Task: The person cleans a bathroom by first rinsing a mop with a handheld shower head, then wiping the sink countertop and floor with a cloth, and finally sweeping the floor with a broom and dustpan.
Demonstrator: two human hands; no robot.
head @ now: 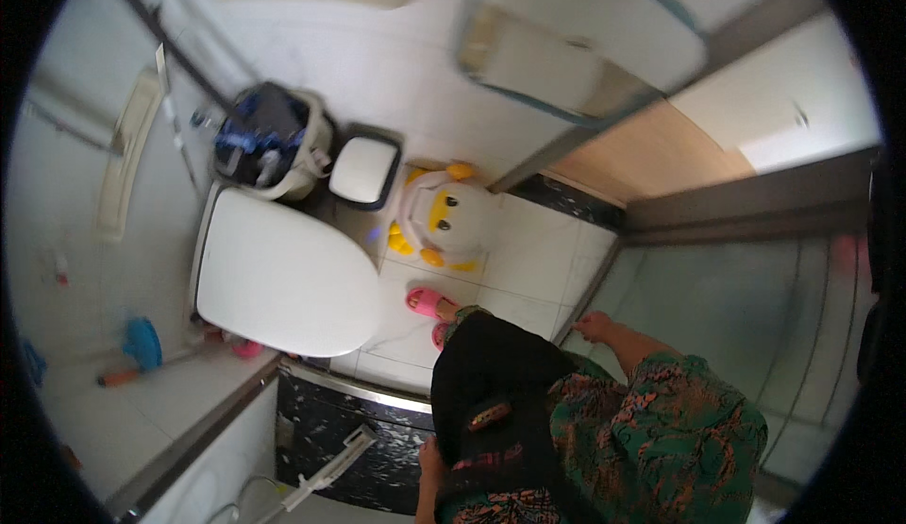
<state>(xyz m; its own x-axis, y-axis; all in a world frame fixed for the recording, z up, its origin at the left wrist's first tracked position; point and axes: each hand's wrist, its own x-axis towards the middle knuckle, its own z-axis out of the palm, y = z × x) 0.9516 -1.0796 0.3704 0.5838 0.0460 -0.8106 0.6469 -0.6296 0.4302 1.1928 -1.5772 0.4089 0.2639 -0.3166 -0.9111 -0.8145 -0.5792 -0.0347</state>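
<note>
My right hand (594, 327) hangs low beside the metal edge of a glass door (708, 311). Its fingers look loosely curled, and nothing shows in them. At the bottom, my left hand (429, 453) is beside a black apron (488, 375), which hides part of it. A black marble-patterned ledge (396, 467) lies just past that hand, with a white long-handled fixture (329, 471) in front of it. Pink slippers (425, 302) are on my feet. Ahead of me stands a toilet with its white lid (283, 276) down.
A white and yellow duck-shaped child's potty or seat (453, 216) is on the tiled floor (524, 262). Beside the toilet are a small white-lidded bin (364, 168) and a larger bin (311, 170) holding dark blue material. A blue brush-like item (143, 343) is at the left wall.
</note>
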